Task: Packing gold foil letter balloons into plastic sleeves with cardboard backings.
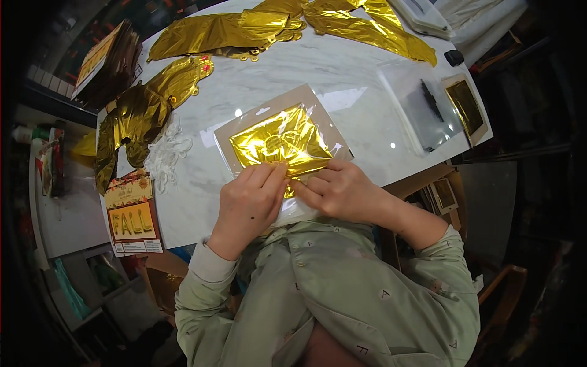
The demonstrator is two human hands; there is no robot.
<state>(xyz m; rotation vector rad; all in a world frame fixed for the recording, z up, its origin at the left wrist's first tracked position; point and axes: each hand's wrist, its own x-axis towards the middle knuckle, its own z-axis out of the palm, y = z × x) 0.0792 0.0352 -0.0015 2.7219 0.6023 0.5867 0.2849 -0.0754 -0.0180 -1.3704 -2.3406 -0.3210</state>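
In front of me on the table lies a folded gold foil balloon (287, 136), set against a grey-brown card (298, 98) with clear plastic film around it. A hang hole shows near the far left corner of the film. My left hand (252, 199) is closed at the near edge of the foil, its fingertips pressing on it. My right hand (339, 191) pinches the near right part of the same edge, fingers curled. Between the two hands a small bit of gold foil pokes out toward me. What exactly lies under the fingertips is partly hidden.
Flat gold foil balloons (226, 33) spread along the far and left edges of the marble-patterned table (202, 140). White string (168, 153) lies at left, above a printed package card (131, 214). A card stack (107, 61) stands far left; clear plastic bags (422, 110) lie right.
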